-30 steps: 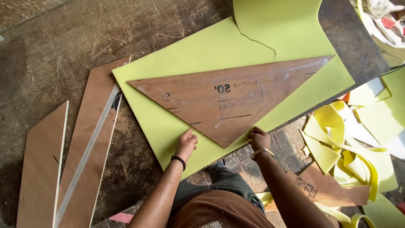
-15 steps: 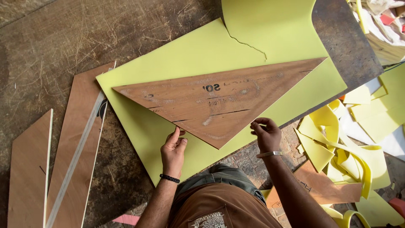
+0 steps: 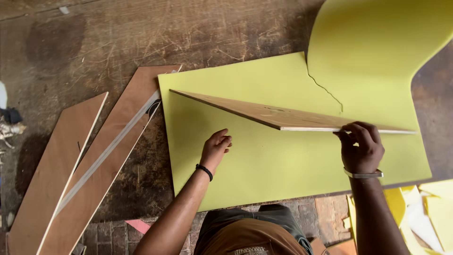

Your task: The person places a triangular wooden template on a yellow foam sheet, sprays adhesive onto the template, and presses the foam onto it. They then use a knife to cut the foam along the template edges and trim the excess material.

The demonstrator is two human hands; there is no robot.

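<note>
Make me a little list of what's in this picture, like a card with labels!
Place: scratched dark wooden worktable
Main sheet: big yellow-green foam sheet, lying flat, its far part curling up
Lifted thing: thin brown triangular plywood board, tilted up on edge over the foam
Right hand: fingers pinching the board's near edge
Left hand: open, just over the foam, not holding anything
Left side: long brown plywood strips and a pale flat ruler-like bar
Bottom right: yellow foam scraps
</note>
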